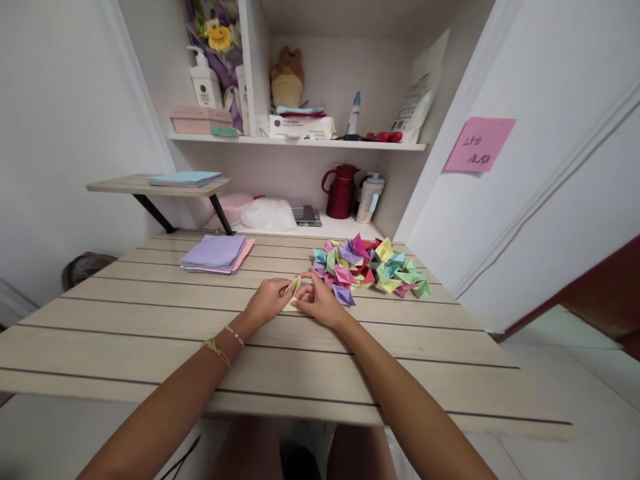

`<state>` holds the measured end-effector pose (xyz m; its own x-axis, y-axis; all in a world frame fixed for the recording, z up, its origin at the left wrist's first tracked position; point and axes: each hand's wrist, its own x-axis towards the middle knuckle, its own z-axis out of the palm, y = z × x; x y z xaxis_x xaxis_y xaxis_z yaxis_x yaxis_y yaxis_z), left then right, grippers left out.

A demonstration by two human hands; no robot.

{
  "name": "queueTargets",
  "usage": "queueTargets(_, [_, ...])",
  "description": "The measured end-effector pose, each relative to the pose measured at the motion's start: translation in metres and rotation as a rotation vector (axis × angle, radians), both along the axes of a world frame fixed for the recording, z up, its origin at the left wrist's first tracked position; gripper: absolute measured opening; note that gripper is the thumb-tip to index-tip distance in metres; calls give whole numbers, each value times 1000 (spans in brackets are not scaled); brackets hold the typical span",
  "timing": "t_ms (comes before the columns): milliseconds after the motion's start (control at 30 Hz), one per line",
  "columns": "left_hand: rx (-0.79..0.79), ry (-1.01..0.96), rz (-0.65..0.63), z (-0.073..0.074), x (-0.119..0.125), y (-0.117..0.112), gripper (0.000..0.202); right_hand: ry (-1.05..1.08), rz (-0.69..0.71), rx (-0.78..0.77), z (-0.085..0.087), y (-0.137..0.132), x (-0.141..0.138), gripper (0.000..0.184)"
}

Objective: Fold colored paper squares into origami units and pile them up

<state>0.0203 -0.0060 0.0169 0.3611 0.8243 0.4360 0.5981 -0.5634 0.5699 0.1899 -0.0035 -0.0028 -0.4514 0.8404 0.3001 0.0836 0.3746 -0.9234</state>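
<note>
Both my hands meet over the middle of the wooden table [150, 313]. My left hand [269, 300] and my right hand [320, 301] each pinch a small pale yellow folded paper [293, 298] that sits between them, just above the tabletop. Directly behind my right hand lies a pile of several folded paper pieces [373, 268] in pink, green, blue, yellow and purple. A stack of flat coloured paper sheets [217, 254], purple on top, rests further left on the table.
A small side shelf [125, 184] with blue sheets juts out at the left. Behind the table, shelves hold a red jug [341, 191], a cup, bottles, boxes and a plush toy. A pink note [479, 144] sticks to the white wall at right.
</note>
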Motion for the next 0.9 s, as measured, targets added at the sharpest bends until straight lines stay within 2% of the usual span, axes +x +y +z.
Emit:
queueTargets(100, [-168, -198, -29, -4, 2, 1, 22, 35, -44, 11, 0, 3, -1, 55])
queueTargets(200, [-290, -400, -82, -8, 5, 4, 24, -39, -250, 123, 3, 5, 2, 49])
queueTargets(300, [-327, -473, -67, -11, 7, 5, 27, -134, -426, 204, 6, 5, 4, 32])
queueTargets(400, [-259, -438, -14, -11, 7, 4, 27, -74, -348, 124, 4, 3, 1, 25])
queueTargets(500, [-170, -333, 6, -9, 7, 2, 26, 43, -233, -35, -1, 2, -6, 29])
queueTargets(600, [-150, -312, 1, -8, 8, -1, 27, 154, -199, -130, -4, 1, -10, 32])
queueTargets(700, [-190, -387, 30, -8, 9, 0, 30, 197, -239, -110, -4, 2, -9, 28])
queueTargets(800, [-290, -544, 32, -10, 9, 3, 32, 209, -272, -79, -1, 5, -6, 25])
queueTargets(900, [-388, -734, 4, -9, 9, 6, 35, 328, -251, -162, 1, 7, -4, 24])
